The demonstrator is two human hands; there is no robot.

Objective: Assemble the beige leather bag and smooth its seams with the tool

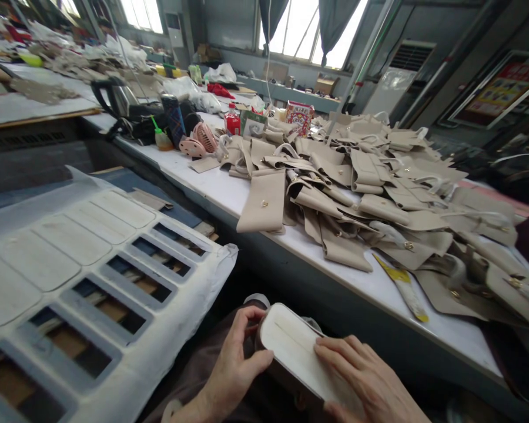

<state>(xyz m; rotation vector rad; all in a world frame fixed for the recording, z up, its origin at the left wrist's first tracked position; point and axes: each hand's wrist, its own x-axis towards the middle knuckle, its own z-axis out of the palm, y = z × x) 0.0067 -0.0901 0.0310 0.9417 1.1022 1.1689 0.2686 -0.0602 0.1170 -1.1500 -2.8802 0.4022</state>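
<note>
A flat cream leather piece with rounded corners lies over my lap at the bottom of the view. My left hand grips its left end, thumb on top and fingers curled round the edge. Pressed flat on its right half is my right hand, fingers stretched out. A dark roll-like object sits just behind the piece, mostly hidden.
A white foam template with rectangular slots, some filled with cream pieces, lies at left. The long white table carries a heap of beige leather flaps, a kettle, a pink fan and bottles.
</note>
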